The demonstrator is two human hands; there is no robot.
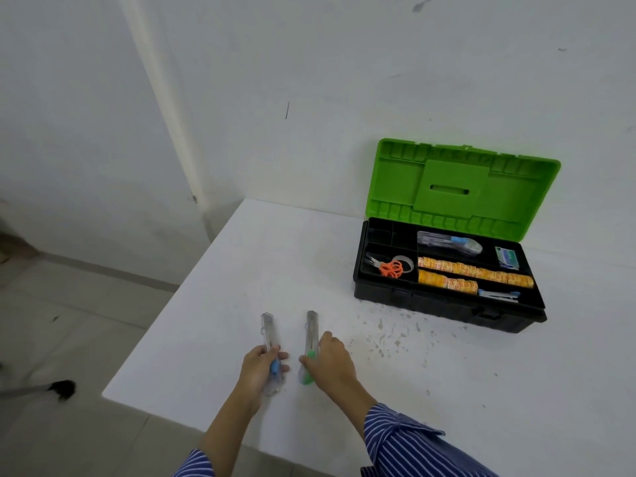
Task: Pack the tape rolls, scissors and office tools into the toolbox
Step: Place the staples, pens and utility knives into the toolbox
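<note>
Hands point(263, 364) point(330, 356) each clamped on a cutter point(267, 333) point(310, 333): lift both level, carry toward the toolbox point(447, 304) at two o'clock.

Toolbox point(447, 304) on table point(241, 270), far right

bare room | white walls point(309, 63) | tiled floor point(86, 304)

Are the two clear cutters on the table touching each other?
Apart. The head view shows bare white table between the blue cutter and the green cutter.
</note>
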